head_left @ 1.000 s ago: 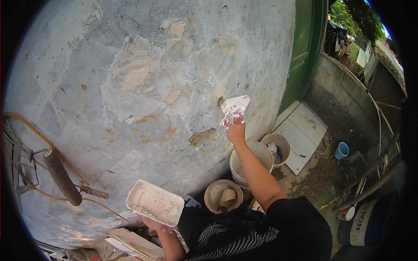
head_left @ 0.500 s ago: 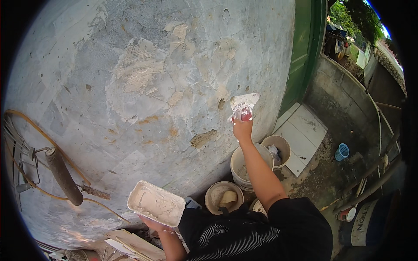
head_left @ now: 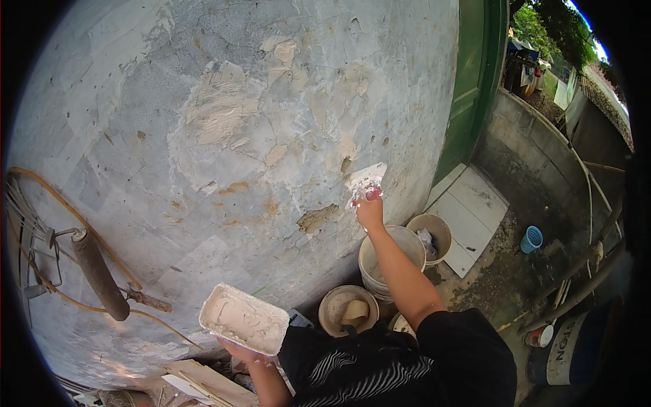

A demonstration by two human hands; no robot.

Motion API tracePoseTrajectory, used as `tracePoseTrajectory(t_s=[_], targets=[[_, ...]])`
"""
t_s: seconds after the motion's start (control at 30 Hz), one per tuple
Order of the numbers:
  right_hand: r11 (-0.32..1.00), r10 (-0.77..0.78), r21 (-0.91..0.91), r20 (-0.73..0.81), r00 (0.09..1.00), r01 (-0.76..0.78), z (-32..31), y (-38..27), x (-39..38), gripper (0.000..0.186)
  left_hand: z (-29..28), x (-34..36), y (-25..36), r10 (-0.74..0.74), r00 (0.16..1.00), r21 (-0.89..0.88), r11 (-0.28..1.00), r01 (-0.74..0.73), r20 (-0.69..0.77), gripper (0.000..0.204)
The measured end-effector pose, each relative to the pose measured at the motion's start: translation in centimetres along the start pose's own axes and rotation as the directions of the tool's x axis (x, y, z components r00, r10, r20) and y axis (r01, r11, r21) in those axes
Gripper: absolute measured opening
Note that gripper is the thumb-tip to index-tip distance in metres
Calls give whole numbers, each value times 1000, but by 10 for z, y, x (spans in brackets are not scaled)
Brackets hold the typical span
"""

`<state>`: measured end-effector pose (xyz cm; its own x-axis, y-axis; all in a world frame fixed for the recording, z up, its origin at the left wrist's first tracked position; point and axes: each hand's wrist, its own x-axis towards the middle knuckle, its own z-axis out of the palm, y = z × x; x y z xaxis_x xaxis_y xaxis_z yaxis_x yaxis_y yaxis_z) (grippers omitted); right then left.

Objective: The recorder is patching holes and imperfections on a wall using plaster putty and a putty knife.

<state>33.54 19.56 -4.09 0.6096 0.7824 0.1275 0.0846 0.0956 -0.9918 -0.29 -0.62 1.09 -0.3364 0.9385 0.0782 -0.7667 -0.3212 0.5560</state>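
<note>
My right hand (head_left: 369,214) grips a putty knife (head_left: 366,182) with a wide blade and a red handle, both smeared with white filler. The blade is close to the grey wall (head_left: 203,169), right of a broken hole (head_left: 317,218) in the plaster; whether it touches the wall I cannot tell. In my left hand (head_left: 243,351) is a white rectangular tub (head_left: 209,313), held from below and tilted a little. Pinkish-white filler (head_left: 244,320) coats its inside. Higher up, rough patches of pale filler (head_left: 220,108) cover part of the wall.
Below my right arm stand several buckets (head_left: 365,261). A paint roller (head_left: 98,271) and an orange cable (head_left: 64,210) hang at the left. On the right are a green door (head_left: 468,88), white boards (head_left: 468,210), a blue basket (head_left: 532,239) and a dark drum (head_left: 576,346).
My right hand has moved down and slightly left with the putty knife, nearer the hole in the plaster. The tub in my left hand has hardly shifted.
</note>
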Motion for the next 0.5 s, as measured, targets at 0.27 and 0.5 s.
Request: tracePoseTrajectory(t_s=[0.27,0.5], targets=[[944,141,311,-65,988,-114,11,25,0,16,-14,1,3,-21,998,-23,1000,20,-60,60],[927,121,373,-216,969,-32,22,17,8,19,-14,2,4,-43,996,12,999,42,74,64]])
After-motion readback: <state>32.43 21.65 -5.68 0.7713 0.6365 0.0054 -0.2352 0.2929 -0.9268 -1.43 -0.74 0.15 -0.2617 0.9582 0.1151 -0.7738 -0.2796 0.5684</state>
